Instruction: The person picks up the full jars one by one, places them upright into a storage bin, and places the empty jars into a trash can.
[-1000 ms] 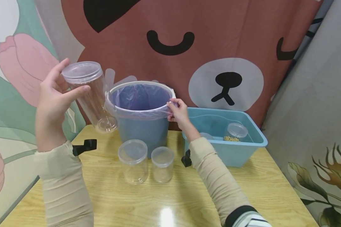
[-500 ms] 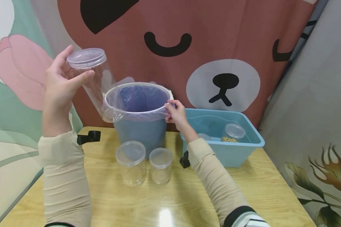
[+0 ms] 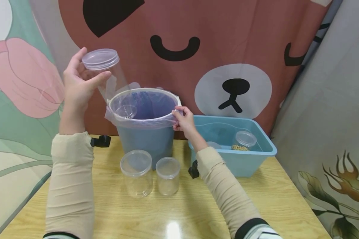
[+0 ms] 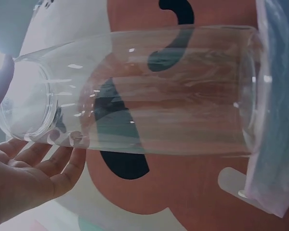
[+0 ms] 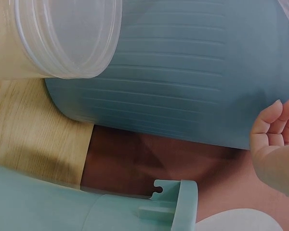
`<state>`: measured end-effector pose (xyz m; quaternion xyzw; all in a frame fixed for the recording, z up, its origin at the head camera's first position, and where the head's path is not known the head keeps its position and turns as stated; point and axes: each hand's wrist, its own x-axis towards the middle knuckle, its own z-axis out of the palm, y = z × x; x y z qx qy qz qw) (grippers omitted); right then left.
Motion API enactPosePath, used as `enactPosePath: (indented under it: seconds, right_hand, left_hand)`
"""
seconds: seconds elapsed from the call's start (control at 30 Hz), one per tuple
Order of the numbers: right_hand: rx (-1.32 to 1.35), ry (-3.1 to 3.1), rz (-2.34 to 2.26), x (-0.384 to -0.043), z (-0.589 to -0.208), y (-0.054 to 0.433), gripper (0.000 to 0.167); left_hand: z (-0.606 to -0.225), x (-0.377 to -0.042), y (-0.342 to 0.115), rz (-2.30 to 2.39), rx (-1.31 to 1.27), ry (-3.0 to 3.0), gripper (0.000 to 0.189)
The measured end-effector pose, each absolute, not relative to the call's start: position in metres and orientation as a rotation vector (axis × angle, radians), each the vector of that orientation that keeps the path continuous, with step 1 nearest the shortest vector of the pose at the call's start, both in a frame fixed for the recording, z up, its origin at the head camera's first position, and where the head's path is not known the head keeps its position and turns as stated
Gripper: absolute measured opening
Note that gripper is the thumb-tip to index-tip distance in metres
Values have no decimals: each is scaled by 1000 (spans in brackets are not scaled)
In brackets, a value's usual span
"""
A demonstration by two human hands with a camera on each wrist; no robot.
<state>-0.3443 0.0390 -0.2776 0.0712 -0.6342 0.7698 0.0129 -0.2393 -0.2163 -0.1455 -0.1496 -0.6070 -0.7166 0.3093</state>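
Note:
My left hand (image 3: 79,84) grips a tall clear plastic jar (image 3: 110,78) near its lidded top, tilted so its bottom end hangs just inside the left rim of the blue bin (image 3: 146,139). The left wrist view shows the same jar (image 4: 135,91) lying across the frame, empty, with my fingers (image 4: 43,168) curled under its lid end. My right hand (image 3: 183,120) pinches the purple bag liner (image 3: 143,104) at the bin's right rim. The right wrist view shows the ribbed bin wall (image 5: 192,82) with my curled fingers (image 5: 274,125) beside it.
Two short clear lidded jars (image 3: 137,172) (image 3: 168,176) stand on the wooden table (image 3: 173,212) in front of the bin. A light blue tub (image 3: 245,156) at the right holds a jar with yellow beans (image 3: 240,141). Patterned curtains hang behind.
My left hand has raised the tall jar and carried it right, from beside the bin to over its left rim. My right hand has kept its hold on the liner.

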Motion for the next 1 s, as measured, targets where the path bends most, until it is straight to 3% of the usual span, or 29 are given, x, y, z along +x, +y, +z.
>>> enactPosePath:
  seconds: [0.47, 0.8, 1.0]
  right_hand:
    - [217, -1980, 2379, -344, -279, 39, 31]
    - [218, -1994, 2368, -342, -279, 38, 26]
    - [227, -1994, 2357, -343, -280, 39, 31]
  left_hand:
    - [-147, -266, -213, -1766, -407, -1681, 77]
    - [-173, -296, -219, -1507, -218, -1959, 73]
    - [-189, -312, -221, -1391, -169, -2094, 71]
